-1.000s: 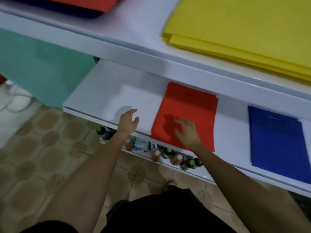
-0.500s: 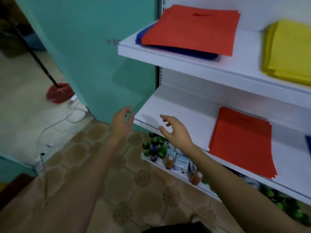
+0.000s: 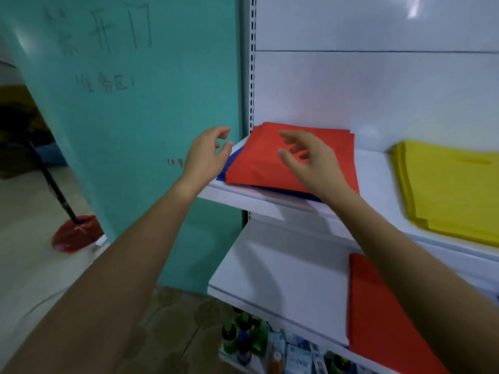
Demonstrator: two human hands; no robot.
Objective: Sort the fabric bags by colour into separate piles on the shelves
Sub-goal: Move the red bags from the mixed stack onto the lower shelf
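head view: i record both hands raised to the upper shelf, at its left end, and neither holds anything.

- left hand: fingers spread and loosely bent, just beside the left edge of the mixed pile. empty.
- right hand: fingers spread and lightly bent, in front of the top red bag. i cannot tell whether it touches the fabric.
- the mixed pile sits against the left end of the upper shelf. blue bags show beneath the red one along the front and left edges, so the two colours are not yet separated.
- yellow bags form their own pile toward the right end of the same shelf, well apart from the mixed pile.
- a second red pile lies on the lower shelf, toward its front edge.

judgement: the hands are set one each side to lift the top red bag flat off the blue. the lower red pile looks like its destination. the thin fabric may drag a blue bag along with it.
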